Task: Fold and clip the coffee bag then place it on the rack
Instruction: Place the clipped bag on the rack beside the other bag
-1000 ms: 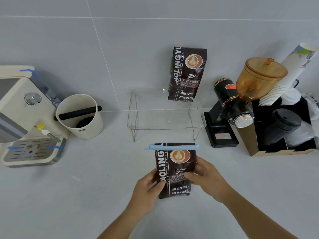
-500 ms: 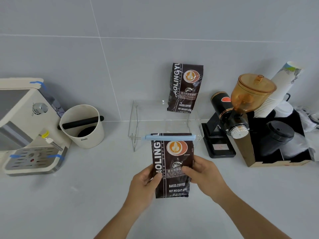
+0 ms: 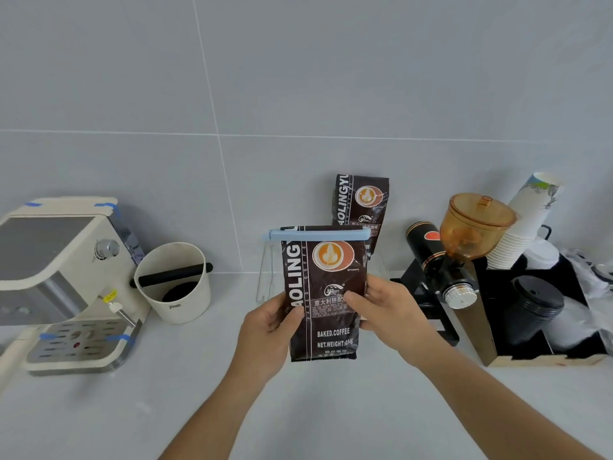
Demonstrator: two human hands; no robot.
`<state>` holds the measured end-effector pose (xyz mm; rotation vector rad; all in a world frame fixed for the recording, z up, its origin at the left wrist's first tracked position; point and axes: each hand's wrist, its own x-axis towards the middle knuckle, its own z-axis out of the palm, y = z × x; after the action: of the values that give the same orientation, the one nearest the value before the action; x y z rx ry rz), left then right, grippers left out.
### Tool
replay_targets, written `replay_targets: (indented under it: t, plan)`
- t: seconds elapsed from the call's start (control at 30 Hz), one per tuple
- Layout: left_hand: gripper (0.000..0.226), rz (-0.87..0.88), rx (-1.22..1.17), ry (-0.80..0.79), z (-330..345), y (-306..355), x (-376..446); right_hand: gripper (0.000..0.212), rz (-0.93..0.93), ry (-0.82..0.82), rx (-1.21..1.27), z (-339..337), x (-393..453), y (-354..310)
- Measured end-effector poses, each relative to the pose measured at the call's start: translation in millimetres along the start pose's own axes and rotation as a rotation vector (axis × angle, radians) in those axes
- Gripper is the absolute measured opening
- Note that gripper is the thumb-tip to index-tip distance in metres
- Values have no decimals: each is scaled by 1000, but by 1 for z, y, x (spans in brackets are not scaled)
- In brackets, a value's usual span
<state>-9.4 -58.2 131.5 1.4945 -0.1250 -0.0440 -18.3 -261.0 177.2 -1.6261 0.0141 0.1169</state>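
I hold a dark brown coffee bag (image 3: 323, 293) upright above the counter, its folded top closed by a long light-blue clip (image 3: 318, 234). My left hand (image 3: 270, 330) grips the bag's left edge and my right hand (image 3: 384, 310) grips its right edge, thumbs on the front. Behind the bag stands the clear acrylic rack (image 3: 265, 287), mostly hidden by it. A second coffee bag (image 3: 361, 207) of the same kind stands on the rack, leaning against the wall.
A cream espresso machine (image 3: 63, 283) sits at the left, with a white knock box (image 3: 172, 280) beside it. To the right are a black grinder with an amber hopper (image 3: 464, 247), a stack of paper cups (image 3: 527, 224) and a box of black lids (image 3: 537, 307).
Both hands have lifted the clipped bag up and away from me, so that it now covers most of the rack. The view has tilted upward.
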Motion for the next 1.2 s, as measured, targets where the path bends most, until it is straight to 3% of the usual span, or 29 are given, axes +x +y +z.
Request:
replay_targets:
  t: [0.57,1.2]
  plan:
    - [23,54,58,21,-19,53,97,20,-123,57,-60,4,93,-50]
    - [24,-43,67,72,-43,1,189,33,-65,102,23,26,201,1]
